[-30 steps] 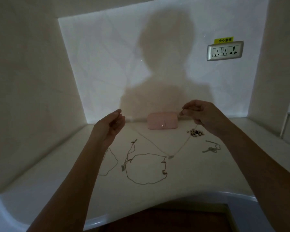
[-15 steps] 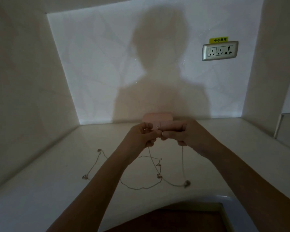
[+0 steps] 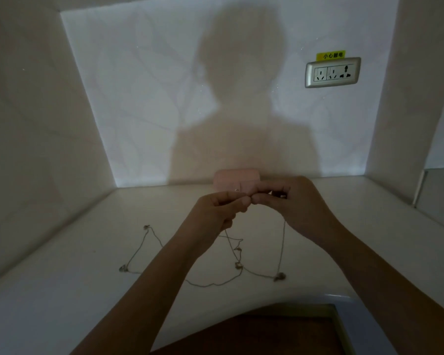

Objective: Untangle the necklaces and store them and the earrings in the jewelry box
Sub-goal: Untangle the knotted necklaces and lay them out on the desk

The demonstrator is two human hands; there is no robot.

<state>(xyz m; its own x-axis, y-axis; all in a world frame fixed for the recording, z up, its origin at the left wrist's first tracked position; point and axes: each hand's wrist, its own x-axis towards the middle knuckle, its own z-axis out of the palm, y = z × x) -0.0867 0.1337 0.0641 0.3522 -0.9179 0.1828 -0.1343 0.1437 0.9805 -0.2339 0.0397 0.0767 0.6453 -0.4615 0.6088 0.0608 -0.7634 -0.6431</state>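
The left hand and the right hand are meeting fingertip to fingertip above the counter. Both are pinching the ends of a thin necklace, and its loop is hanging down to a pendant near the counter edge. A second necklace is lying to the left, and the left forearm is hiding part of it. The hands are covering the front of the pink box, which is standing at the back wall. A socket is sitting on the wall at upper right.
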